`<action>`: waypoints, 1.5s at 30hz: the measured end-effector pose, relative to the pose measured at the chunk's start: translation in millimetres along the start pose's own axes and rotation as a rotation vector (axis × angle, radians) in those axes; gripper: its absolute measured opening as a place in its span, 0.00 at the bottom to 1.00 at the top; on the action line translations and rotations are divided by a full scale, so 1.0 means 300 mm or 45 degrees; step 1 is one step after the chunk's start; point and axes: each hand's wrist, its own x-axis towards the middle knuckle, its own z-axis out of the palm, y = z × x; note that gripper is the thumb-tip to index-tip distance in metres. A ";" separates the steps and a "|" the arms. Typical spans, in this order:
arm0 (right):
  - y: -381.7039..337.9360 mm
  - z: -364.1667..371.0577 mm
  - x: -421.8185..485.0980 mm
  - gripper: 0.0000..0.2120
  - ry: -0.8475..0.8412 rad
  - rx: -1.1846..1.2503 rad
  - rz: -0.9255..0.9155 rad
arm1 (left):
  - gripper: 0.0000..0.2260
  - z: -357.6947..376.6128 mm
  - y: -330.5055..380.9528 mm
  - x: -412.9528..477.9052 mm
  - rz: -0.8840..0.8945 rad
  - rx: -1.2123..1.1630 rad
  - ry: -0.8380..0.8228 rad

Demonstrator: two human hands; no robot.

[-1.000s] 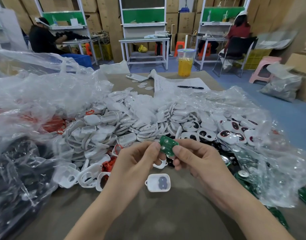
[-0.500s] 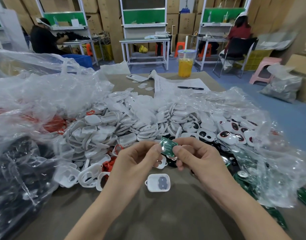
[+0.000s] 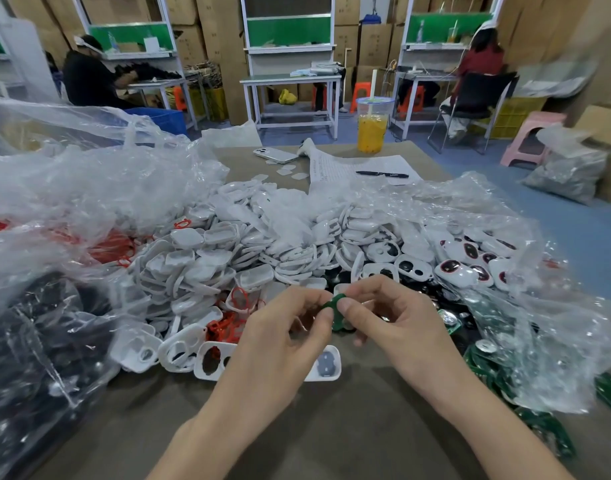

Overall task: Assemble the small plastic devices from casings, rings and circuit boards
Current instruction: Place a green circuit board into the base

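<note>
Showing bare left forearm (image 3: 207, 434) and bare right forearm (image 3: 487, 420), both lean and smooth. Showing bare left grip (image 3: 280, 344), bare right grip (image 3: 397, 327). Showing short, plain thumbnails (image 3: 344, 305) and slender fingers (image 3: 376, 289).

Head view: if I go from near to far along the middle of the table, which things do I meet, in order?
Left hand and right hand pinching the green circuit board → pile of white casings → pen on the sheet of paper → cup of orange drink.
</note>
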 end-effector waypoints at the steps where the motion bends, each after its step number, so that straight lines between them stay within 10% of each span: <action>1: 0.003 -0.001 0.001 0.07 -0.010 0.012 0.004 | 0.10 -0.002 0.002 -0.001 0.006 -0.007 0.005; 34: -0.015 -0.003 0.003 0.01 0.000 0.093 0.191 | 0.10 -0.015 -0.020 0.008 -0.135 -0.338 -0.088; 45: -0.009 0.007 0.012 0.15 -0.023 0.480 0.281 | 0.11 -0.021 -0.011 0.012 -0.114 -0.533 -0.161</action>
